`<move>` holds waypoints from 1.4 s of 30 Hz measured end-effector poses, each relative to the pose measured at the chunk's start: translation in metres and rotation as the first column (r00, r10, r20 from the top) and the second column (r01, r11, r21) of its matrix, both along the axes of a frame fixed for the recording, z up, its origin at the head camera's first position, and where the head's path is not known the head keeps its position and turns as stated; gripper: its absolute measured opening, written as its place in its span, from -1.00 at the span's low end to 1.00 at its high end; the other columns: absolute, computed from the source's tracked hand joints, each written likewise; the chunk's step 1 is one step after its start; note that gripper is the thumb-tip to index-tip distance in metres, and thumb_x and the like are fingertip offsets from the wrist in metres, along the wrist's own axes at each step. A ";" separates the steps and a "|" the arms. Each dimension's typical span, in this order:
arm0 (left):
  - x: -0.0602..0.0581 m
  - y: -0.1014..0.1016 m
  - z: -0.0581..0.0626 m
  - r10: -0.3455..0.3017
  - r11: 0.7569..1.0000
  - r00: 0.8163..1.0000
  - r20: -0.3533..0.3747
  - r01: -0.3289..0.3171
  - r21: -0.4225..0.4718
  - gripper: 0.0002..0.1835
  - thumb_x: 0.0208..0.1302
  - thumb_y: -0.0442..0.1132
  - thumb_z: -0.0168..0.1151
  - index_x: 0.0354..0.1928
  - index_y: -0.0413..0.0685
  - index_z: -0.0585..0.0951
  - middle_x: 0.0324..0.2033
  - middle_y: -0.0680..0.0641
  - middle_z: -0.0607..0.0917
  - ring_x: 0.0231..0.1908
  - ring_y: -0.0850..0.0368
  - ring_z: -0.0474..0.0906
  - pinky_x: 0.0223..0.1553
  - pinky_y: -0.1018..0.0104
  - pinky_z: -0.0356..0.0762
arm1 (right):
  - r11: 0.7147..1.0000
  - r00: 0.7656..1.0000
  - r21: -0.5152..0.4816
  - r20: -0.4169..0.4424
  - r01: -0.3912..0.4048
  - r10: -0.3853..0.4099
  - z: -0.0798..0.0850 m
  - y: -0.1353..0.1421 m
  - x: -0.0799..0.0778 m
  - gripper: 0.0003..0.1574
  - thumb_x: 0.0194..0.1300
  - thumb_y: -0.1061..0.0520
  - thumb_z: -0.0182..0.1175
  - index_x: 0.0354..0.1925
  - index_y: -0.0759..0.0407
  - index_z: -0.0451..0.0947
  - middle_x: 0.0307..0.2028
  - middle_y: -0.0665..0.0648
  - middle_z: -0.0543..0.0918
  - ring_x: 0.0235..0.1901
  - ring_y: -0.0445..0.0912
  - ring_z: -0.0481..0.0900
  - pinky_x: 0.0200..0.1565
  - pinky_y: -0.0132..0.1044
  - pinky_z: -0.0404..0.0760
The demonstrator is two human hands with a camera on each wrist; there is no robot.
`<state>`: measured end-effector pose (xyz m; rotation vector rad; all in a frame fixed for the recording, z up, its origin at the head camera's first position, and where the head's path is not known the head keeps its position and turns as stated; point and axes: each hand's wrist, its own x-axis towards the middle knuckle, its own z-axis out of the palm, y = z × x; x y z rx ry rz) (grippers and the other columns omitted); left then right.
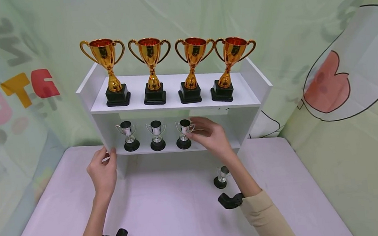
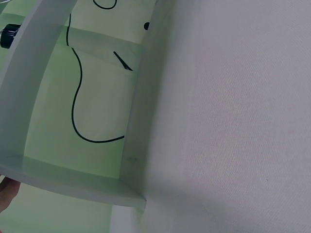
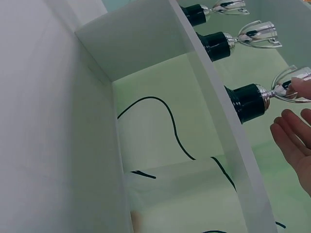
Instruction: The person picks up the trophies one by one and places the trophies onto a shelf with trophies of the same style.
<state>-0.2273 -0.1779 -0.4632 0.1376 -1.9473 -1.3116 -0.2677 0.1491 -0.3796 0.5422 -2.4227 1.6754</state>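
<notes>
A small silver trophy (image 1: 183,135) with a black base stands at the right of a row of three on the white shelf's (image 1: 174,110) lower board. My right hand (image 1: 213,137) pinches this trophy by its cup and right handle, thumb in front. In the right wrist view its black base (image 3: 250,103) sits on the board, and the other fingers (image 3: 290,133) are held off to the side. The left trophy (image 1: 130,136) and the middle one (image 1: 157,135) stand upright beside it. My left hand (image 1: 103,174) grips the front edge of the shelf's left side panel.
Several large gold trophies (image 1: 151,57) with black bases line the upper board. Another small silver trophy (image 1: 222,177) stands on the pale tablecloth (image 1: 170,209), close to my right forearm. Printed fabric (image 1: 289,68) hangs behind and around the table.
</notes>
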 end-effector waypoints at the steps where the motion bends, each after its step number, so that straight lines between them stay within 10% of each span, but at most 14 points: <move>1: 0.000 0.000 0.000 0.000 1.000 1.000 0.000 0.000 -0.001 -0.78 0.37 -0.44 0.25 -0.01 -0.33 0.74 -0.20 -0.31 0.75 -0.29 0.62 0.50 -0.20 0.85 0.50 | 1.000 1.000 -0.001 -0.002 0.001 -0.001 0.000 0.001 0.001 -0.36 0.29 0.17 0.43 0.30 0.20 0.54 0.09 0.23 0.71 0.11 0.07 0.68 0.21 -0.25 0.67; 42: 0.000 0.000 0.000 0.013 1.000 1.000 0.005 -0.013 0.001 -0.78 0.37 -0.44 0.22 -0.03 -0.30 0.75 -0.23 -0.29 0.75 -0.31 0.61 0.50 -0.22 0.87 0.49 | 0.992 0.997 -0.124 -0.081 -0.027 0.017 -0.024 0.046 0.050 -0.43 0.20 0.44 0.40 0.18 0.44 0.54 0.09 0.40 0.68 0.08 0.17 0.70 0.12 -0.29 0.71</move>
